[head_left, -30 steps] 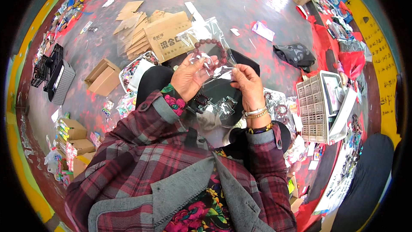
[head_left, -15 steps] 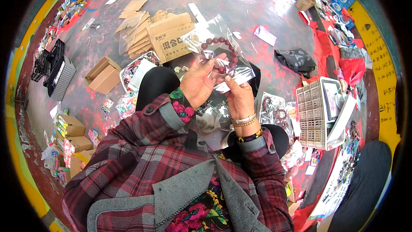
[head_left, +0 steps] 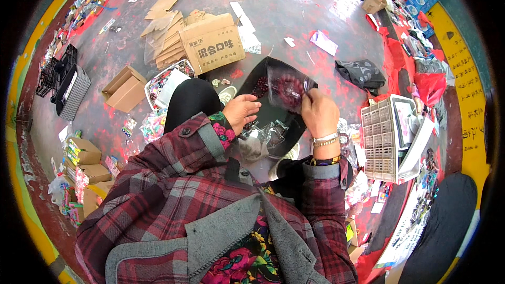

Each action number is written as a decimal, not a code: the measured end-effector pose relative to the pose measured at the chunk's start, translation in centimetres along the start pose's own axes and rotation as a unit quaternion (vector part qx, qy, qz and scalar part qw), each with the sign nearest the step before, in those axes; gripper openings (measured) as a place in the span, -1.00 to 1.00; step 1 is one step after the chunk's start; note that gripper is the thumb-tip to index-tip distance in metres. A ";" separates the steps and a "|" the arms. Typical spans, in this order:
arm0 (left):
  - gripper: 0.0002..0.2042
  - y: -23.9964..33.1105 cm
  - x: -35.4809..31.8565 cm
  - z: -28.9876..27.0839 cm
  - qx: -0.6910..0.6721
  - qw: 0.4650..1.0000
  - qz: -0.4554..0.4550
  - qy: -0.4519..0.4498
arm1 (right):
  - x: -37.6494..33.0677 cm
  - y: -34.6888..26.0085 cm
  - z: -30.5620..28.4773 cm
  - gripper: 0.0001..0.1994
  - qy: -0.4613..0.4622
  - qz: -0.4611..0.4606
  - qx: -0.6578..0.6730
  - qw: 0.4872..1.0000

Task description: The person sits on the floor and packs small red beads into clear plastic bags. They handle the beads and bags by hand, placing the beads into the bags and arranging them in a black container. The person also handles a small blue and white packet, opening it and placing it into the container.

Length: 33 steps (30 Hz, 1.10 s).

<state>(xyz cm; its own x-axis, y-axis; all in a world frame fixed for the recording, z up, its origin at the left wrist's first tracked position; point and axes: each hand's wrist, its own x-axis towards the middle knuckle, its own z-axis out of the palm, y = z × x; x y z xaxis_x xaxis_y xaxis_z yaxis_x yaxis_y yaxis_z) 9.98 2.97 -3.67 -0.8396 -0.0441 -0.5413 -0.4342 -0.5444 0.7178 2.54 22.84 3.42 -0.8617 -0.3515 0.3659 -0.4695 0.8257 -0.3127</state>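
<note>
Clear plastic bag (head_left: 286,90) containing a dark red bead bracelet (head_left: 289,87), held upright over a black pouch (head_left: 268,113) lying open on the lap.

Our left hand (head_left: 241,111) sits low over our lap, fingers curled loosely inward, palm turned down, plaid sleeve ending at a flowered cuff. Our right hand (head_left: 318,112) is raised a little higher, thumb and fingers pinched together at the top, a banded wrist below it. Both forearms bend inward, hands near each other but apart.

Beads (head_left: 286,88) blurred behind clear bag, left hand (head_left: 241,111) fingertips hidden in black bag (head_left: 263,106), floor litter too small to tell
</note>
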 end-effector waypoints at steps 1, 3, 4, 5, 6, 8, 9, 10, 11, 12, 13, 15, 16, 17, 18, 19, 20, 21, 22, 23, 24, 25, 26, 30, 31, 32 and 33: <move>-0.72 0.0 0.1 0.0 -0.001 1.000 0.004 -0.009 | -0.2 0.9 0.8 -0.87 -0.033 0.001 -0.039 0.999; -0.73 0.0 0.3 -0.1 -0.004 1.000 0.013 -0.023 | -0.2 1.4 1.1 -0.87 -0.019 -0.002 -0.063 0.998; -0.74 0.0 0.2 -0.3 -0.005 0.999 0.020 -0.026 | 0.0 0.8 0.4 -0.87 0.028 -0.005 -0.048 0.998; -0.75 0.0 0.3 -0.5 -0.004 0.999 0.024 -0.028 | 0.2 0.5 0.0 -0.86 0.075 -0.009 -0.033 0.997; -0.77 0.0 0.6 -0.4 -0.003 0.999 0.026 -0.034 | 0.2 2.3 1.8 -0.87 0.025 -0.015 -0.072 0.997; -0.82 0.2 0.8 -0.2 -0.012 0.999 0.013 -0.030 | -0.5 3.7 4.8 -0.85 -0.130 0.012 -0.111 0.985; -0.83 0.1 0.8 -0.4 -0.015 0.999 0.018 -0.040 | -0.6 2.7 4.9 -0.85 -0.153 0.004 -0.093 0.984; -0.84 0.0 0.8 -0.7 -0.019 0.998 0.024 -0.050 | -0.2 1.1 3.9 -0.84 -0.100 0.039 -0.065 0.992; -0.84 -0.1 0.9 -0.9 -0.022 0.998 0.029 -0.060 | 0.3 1.2 4.5 -0.83 -0.148 0.041 -0.089 0.984; -0.87 0.4 1.4 -1.0 -0.011 0.997 0.031 -0.066 | 0.7 1.5 5.1 -0.83 -0.194 0.046 -0.114 0.973; -0.87 0.2 1.2 -1.0 -0.012 0.997 0.024 -0.066 | 0.8 1.7 5.4 -0.83 -0.240 0.051 -0.138 0.959; -0.87 -0.2 0.5 -1.2 -0.016 0.998 0.012 -0.061 | -0.3 1.2 5.2 -0.83 -0.229 0.034 -0.064 0.971; -0.88 -0.2 0.4 -1.4 -0.022 0.998 0.022 -0.061 | 0.0 0.7 4.7 -0.83 -0.203 0.023 -0.032 0.978; -0.88 0.2 0.7 -1.5 -0.025 0.997 0.030 -0.064 | 0.3 0.2 4.1 -0.83 -0.177 0.012 0.000 0.984; -0.89 -0.1 0.9 -1.4 -0.030 0.997 0.030 -0.070 | -0.5 1.0 4.7 -0.83 -0.204 0.025 -0.025 0.978; -0.89 0.7 1.3 -1.4 -0.025 0.996 0.040 -0.078 | -0.5 1.7 5.9 -0.83 -0.219 0.036 -0.043 0.974; -0.90 0.6 1.0 -1.2 -0.019 0.997 0.035 -0.070 | -0.4 2.4 6.9 -0.83 -0.235 0.047 -0.062 0.969; -0.91 0.9 0.2 -0.9 -0.023 0.997 0.021 -0.065 | -0.1 2.4 6.7 -0.82 -0.210 0.061 -0.018 0.976; -0.92 0.9 0.4 -0.8 -0.022 0.998 0.027 -0.058 | 0.3 2.4 6.5 -0.82 -0.185 0.074 0.026 0.980; -0.92 0.9 0.6 -0.8 -0.021 0.998 0.033 -0.052 | 0.7 2.5 6.1 -0.80 -0.160 0.088 0.070 0.981; -0.92 0.8 0.7 -1.0 -0.021 0.998 0.029 -0.058 | 1.0 2.7 5.7 -0.78 -0.168 0.090 0.044 0.981; -0.92 0.6 0.9 -1.3 -0.022 0.997 0.025 -0.063 | 1.0 2.9 5.6 -0.77 -0.173 0.103 0.051 0.978; -0.92 0.4 1.0 -1.6 -0.022 0.997 0.021 -0.070 | 0.9 3.0 5.5 -0.76 -0.178 0.116 0.059 0.975; -0.85 -0.1 1.4 -1.6 -0.011 0.998 -0.013 -0.060 | 1.1 3.8 5.9 -0.80 -0.181 0.187 0.286 0.922; -0.80 -0.3 1.6 -1.5 -0.015 0.998 -0.033 -0.054 | 1.2 3.7 6.1 -0.82 -0.177 0.209 0.385 0.881; -0.74 -0.4 1.6 -1.3 -0.019 0.997 -0.053 -0.048 | 0.9 3.8 6.1 -0.90 -0.179 0.256 0.520 0.795; -0.68 -0.4 1.5 -1.1 -0.058 0.995 -0.068 -0.051 | 0.8 2.3 5.4 -0.92 -0.160 0.263 0.565 0.766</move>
<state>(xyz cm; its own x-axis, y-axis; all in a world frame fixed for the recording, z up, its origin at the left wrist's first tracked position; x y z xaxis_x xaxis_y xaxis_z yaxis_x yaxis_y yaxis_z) 9.28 2.19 -5.27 -0.8072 0.1192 -0.5781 -0.5105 -0.6325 0.5825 -0.28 22.12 -1.72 -0.9072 -0.3407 -0.2468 0.2464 0.0454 -0.9681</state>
